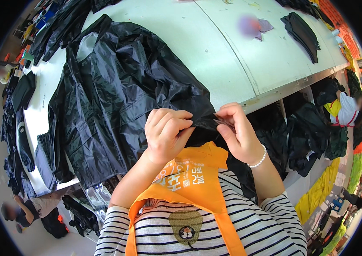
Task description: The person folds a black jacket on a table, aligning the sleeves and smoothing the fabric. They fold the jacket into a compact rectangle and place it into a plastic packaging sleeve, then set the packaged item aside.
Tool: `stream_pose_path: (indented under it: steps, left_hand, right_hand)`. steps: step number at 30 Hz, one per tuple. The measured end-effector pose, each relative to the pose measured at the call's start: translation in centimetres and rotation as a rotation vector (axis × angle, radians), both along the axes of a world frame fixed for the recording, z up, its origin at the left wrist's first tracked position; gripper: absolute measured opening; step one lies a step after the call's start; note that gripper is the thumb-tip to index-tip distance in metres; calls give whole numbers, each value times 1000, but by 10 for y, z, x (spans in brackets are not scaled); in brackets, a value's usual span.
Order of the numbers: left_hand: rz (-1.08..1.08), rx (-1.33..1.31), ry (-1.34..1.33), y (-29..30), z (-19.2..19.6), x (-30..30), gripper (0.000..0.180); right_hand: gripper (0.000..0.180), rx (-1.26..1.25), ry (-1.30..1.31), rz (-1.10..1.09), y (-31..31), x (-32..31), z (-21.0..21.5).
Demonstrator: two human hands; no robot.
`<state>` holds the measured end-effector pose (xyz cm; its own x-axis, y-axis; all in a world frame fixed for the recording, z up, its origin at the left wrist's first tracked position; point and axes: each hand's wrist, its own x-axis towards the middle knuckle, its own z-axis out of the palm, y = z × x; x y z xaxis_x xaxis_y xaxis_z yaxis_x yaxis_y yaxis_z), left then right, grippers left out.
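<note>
Garment, one, black and glossy, is lying creased over the left part of one pale table, its right-hand end reaching past the near edge to the person's hands. Hands, two, both bare: the left hand is pinching that end, thumb and curled fingers together on the black cloth; the right hand is facing it, just beside the tip of the cloth, with thumb and forefinger standing slightly apart around one small dark item. That item is possibly a tool, too small to make out, and whether the fingers are closing fully on it cannot be told. Bracelet, one, white-beaded, is circling the right wrist. Apron, one, orange, is covering part of one striped top, which is bearing one olive rounded motif. Folded black cloth, one piece, is lying toward the table's far right; one purplish scrap is resting to its left. Yellow cloth, one long stretch, is lying at the lower right. Another person, one, is showing at the lower left.
</note>
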<state>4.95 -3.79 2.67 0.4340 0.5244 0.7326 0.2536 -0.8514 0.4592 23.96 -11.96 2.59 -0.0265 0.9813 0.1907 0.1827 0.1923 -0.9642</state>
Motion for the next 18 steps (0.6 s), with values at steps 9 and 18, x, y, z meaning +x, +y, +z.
stream_pose_path:
  steps: [9,18]
  left_hand:
    - [-25,52,11,1,-1,4,29]
    - [-44,85,7,-1,-1,11,29]
  right_hand:
    - [22,-20,1,-6,3,-11,9]
    - [18,4,2,-39,4,-8,10]
